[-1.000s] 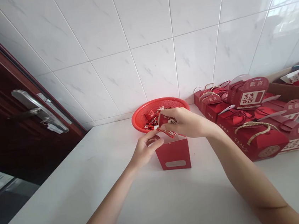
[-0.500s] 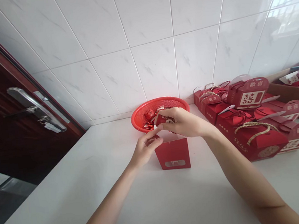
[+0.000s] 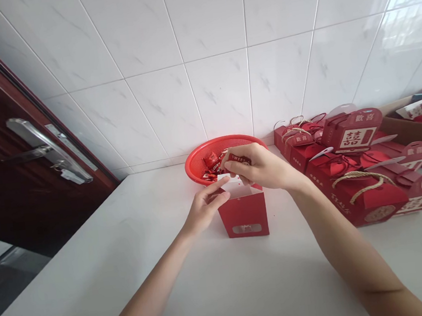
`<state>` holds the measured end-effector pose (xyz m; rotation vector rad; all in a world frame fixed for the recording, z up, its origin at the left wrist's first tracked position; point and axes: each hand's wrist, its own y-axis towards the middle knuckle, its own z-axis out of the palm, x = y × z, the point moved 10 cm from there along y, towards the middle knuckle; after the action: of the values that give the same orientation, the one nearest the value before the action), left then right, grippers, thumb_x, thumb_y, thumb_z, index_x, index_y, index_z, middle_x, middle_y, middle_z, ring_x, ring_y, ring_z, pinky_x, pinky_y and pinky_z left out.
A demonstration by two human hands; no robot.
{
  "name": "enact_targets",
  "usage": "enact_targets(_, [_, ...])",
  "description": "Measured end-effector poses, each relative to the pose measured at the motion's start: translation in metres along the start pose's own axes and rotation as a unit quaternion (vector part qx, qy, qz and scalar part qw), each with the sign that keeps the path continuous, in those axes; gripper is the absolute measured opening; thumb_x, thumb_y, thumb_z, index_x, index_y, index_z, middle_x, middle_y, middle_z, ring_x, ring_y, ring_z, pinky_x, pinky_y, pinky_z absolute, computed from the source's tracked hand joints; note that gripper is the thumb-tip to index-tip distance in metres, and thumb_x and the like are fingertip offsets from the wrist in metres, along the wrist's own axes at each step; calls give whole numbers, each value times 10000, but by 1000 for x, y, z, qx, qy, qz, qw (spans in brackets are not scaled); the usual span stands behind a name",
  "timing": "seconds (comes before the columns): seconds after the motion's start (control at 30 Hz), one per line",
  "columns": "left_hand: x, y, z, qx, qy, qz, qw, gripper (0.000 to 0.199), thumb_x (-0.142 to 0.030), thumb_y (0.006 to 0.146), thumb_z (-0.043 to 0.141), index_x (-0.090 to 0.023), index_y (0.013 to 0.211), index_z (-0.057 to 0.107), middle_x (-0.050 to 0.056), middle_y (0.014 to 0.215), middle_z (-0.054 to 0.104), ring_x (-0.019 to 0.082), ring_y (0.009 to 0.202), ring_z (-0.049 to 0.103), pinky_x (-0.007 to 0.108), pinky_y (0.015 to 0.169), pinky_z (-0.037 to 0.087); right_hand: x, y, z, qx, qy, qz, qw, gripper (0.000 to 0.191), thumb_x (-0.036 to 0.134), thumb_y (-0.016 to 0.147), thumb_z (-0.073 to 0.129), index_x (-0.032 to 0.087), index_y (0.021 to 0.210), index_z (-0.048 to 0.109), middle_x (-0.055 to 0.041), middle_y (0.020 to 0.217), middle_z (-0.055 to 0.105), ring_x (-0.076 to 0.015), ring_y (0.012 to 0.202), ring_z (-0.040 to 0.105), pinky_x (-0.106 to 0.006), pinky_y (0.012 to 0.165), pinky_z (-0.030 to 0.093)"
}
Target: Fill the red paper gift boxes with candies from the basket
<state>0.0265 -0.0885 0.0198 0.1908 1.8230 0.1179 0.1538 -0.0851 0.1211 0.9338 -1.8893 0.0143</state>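
An upright red box (image 3: 244, 215) with an open top and a small front window stands on the white table (image 3: 195, 290). My left hand (image 3: 203, 205) grips the box's upper left edge, near a raised white flap. Above the opening, my right hand (image 3: 253, 166) is closed on a dark red packet (image 3: 239, 159) printed "SWEET"; its fingers partly cover the packet. Just behind the box, a red plastic basket (image 3: 193, 166) holds several red wrapped candies (image 3: 210, 161).
Several red gift boxes (image 3: 353, 183) with rope or ribbon handles crowd the table on the right. Beyond them is a cardboard carton (image 3: 400, 130) of red items. A tiled wall (image 3: 219, 92) rises behind, and a dark red door (image 3: 2, 149) stands at the left.
My right hand has turned and shifted slightly, and less of the packet's printed face shows. More of the white flap is visible. My left hand stays at the box's edge.
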Motion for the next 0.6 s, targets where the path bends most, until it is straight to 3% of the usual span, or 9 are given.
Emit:
enact_targets(0.13, [-1, 0, 1, 5, -5, 5, 1000, 452, -388, 802, 702, -213, 1218, 726, 16, 785, 671, 186, 811, 603, 323, 821, 502, -9, 0, 3, -7, -4, 36, 999, 65, 177, 831, 491, 213, 807, 442, 64, 605, 475, -104, 512, 457, -246, 514, 340])
enact_targets(0.27, [-6, -1, 7, 30, -10, 22, 999, 352, -413, 838, 670, -185, 1095, 749, 34, 814, 692, 217, 887, 630, 327, 832, 501, -20, 0, 17, 44, 45, 72, 995, 64, 172, 837, 411, 228, 848, 381, 57, 664, 511, -118, 530, 524, -249, 536, 393])
enact_targets(0.47, [-8, -2, 10, 36, -32, 32, 998, 317, -443, 842, 680, -183, 1005, 759, 60, 944, 753, 256, 969, 679, 351, 878, 525, -14, 4, 15, 41, -35, -7, 999, 73, 126, 814, 493, 191, 844, 507, 6, 788, 592, -118, 653, 525, -238, 560, 376])
enact_targets(0.6, [-9, -3, 15, 63, -63, 36, 995, 385, -448, 863, 675, -191, 1141, 742, 80, 1118, 754, 296, 1099, 675, 422, 1018, 488, -24, 0, 22, 100, -32, 43, 994, 127, 141, 834, 529, 189, 951, 545, -1, 777, 648, -130, 628, 594, -234, 533, 412])
